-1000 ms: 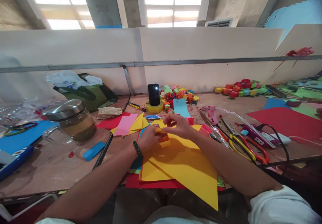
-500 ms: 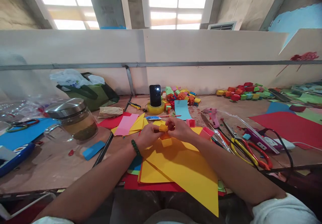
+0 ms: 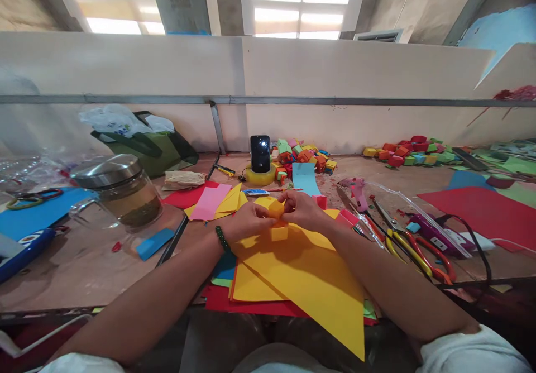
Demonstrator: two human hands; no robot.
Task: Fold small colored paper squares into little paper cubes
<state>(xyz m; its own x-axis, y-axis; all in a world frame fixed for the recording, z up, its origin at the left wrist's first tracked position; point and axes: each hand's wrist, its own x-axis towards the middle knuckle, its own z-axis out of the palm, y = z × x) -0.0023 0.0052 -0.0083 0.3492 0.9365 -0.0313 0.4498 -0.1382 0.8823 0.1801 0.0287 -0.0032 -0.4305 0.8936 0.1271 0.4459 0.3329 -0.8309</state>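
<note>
My left hand [image 3: 248, 223] and my right hand [image 3: 304, 210] meet over a stack of yellow paper sheets [image 3: 301, 275]. Both pinch a small folded yellow-orange paper piece [image 3: 276, 210] between their fingertips, held just above the sheets. A green bead bracelet sits on my left wrist. A red sheet [image 3: 247, 304] lies under the yellow stack.
A lidded glass jar [image 3: 119, 191] stands at the left. A phone [image 3: 260, 154] leans on a tape roll at the back, beside piles of small coloured paper cubes [image 3: 304, 158]. Scissors [image 3: 412, 244], a glue gun [image 3: 355, 189] and cables lie at the right. A green bag [image 3: 146, 147] sits behind.
The two hands have drawn closer together around the small folded piece, which has turned a little between the fingers. The view shifted slightly.
</note>
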